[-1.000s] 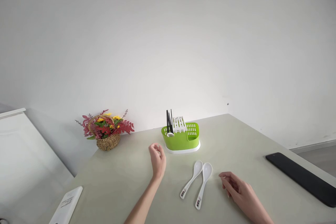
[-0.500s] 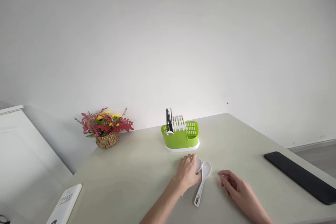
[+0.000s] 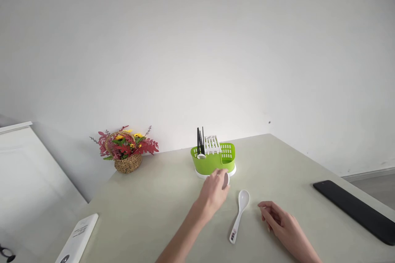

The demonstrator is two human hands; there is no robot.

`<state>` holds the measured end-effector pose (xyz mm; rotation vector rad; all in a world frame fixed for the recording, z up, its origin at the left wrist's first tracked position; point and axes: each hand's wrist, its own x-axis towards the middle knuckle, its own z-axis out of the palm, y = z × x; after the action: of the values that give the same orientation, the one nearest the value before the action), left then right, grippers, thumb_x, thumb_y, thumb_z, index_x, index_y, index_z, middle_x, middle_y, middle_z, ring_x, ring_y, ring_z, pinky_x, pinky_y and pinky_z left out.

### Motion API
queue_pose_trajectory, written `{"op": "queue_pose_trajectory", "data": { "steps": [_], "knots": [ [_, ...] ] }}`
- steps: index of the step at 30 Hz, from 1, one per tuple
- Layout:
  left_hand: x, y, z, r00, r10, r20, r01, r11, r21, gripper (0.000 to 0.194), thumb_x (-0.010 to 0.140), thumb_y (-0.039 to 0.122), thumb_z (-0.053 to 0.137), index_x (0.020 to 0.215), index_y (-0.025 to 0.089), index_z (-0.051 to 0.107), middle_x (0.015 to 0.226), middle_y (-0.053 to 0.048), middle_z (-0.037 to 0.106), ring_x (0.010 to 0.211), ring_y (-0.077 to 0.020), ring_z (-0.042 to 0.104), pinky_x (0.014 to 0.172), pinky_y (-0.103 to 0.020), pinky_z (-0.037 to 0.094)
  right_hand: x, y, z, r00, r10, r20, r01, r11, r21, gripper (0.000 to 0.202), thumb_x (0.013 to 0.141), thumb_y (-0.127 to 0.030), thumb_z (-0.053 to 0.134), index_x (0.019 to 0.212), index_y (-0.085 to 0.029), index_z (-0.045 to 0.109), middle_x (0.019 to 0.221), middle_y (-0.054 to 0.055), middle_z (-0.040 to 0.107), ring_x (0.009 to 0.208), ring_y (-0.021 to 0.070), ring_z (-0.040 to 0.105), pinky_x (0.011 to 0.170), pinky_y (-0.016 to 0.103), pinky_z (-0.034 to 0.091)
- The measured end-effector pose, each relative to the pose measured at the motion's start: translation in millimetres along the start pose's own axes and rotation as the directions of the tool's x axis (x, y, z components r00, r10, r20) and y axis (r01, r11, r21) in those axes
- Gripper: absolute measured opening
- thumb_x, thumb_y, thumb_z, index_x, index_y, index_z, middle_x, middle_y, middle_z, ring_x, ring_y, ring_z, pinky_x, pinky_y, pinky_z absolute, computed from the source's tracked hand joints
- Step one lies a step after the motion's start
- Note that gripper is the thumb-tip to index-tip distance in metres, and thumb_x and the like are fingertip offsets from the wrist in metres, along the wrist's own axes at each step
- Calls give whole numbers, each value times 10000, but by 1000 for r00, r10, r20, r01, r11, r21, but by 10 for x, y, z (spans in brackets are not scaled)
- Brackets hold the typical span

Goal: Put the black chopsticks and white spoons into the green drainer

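My left hand (image 3: 214, 192) is closed on a white spoon (image 3: 226, 179), whose bowl shows at the fingertips; its handle is hidden. The hand is just in front of the green utensil holder (image 3: 212, 166), overlapping its white base in view. Black chopsticks (image 3: 200, 141) and another white spoon (image 3: 201, 156) stand in the holder's left part, beside a white slatted rack (image 3: 212, 144). A second loose white spoon (image 3: 239, 215) lies on the table, bowl away from me. To its right, my right hand (image 3: 277, 220) rests with fingers curled, nothing visible in them.
A wicker basket (image 3: 128, 163) of red and yellow flowers stands at the table's back left. A white box-like item (image 3: 77, 238) lies at the left edge. Along the right side lies a long black object (image 3: 352, 209). The wall rises behind the table.
My left hand has lifted the spoon off the table and moved it forward, up to the green holder. My right hand has stayed almost still.
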<state>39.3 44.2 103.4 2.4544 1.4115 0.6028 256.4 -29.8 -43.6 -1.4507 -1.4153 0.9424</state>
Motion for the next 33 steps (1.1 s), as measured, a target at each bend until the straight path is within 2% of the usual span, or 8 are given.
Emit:
{"op": "queue_pose_trajectory", "data": {
  "steps": [3,5,10,12,14,21,26,33],
  "knots": [
    [-23,87,-435,983,-3,-184,-66,927,-370,410,879,177,686,1272,249,595,1239,-87,676,802,-171,753,782,-325,643,4,15,-5,1000,-12,-8,12,1000,0,380,944,-592,480,1083,-264,612,753,-28,651,634,160,590,650,267,481],
    [-1,108,-735,933,-35,-357,-145,873,-465,359,890,258,712,1228,246,593,1225,-84,683,818,-178,760,771,-336,659,5,16,-8,1000,-16,-20,16,1000,9,379,937,-586,497,1087,-263,624,743,-25,655,627,162,593,637,267,484],
    [232,-148,-1205,632,-124,-765,-307,866,-394,410,883,390,742,1179,215,520,1234,-108,669,993,-210,750,916,-400,631,3,-4,-16,999,-10,-36,10,1000,-6,392,922,-597,501,1061,-263,649,737,-20,665,626,169,603,636,270,490],
    [352,-340,-1225,566,-124,-815,-317,880,-354,405,884,400,742,1160,203,521,1225,-112,664,1010,-208,743,947,-406,615,6,-9,-16,999,-8,-32,7,1000,-17,407,924,-611,482,1052,-263,650,739,-16,665,627,173,605,639,273,491],
    [451,-536,-1165,570,-111,-814,-288,901,-324,369,893,403,728,1140,191,554,1194,-115,673,1000,-211,742,948,-405,612,12,-10,-14,1000,-7,-26,6,1000,-21,414,925,-618,474,1054,-263,646,738,-16,663,629,174,605,644,273,491],
    [554,-1019,-708,676,-61,-734,-168,958,-234,288,954,355,639,1188,189,611,1231,-140,662,1011,-228,733,945,-414,605,20,-7,-25,1000,7,-14,-7,1000,-21,408,925,-620,472,1053,-263,620,751,-20,657,642,168,597,665,271,487],
    [546,-1150,-450,738,-26,-675,-119,979,-168,270,990,291,581,1247,208,587,1250,-134,656,960,-215,742,897,-389,613,1,-14,-38,1000,11,-10,-12,999,-33,416,930,-626,458,1058,-264,618,756,-13,656,643,174,598,664,277,488],
    [521,-1214,-292,790,7,-613,-74,994,-84,309,994,216,546,1303,227,563,1260,-128,644,1021,-232,716,933,-415,583,1,-27,-40,999,-14,-32,13,1000,-18,391,924,-605,498,1056,-266,641,735,-17,659,622,169,599,640,270,494]
  ]
}}
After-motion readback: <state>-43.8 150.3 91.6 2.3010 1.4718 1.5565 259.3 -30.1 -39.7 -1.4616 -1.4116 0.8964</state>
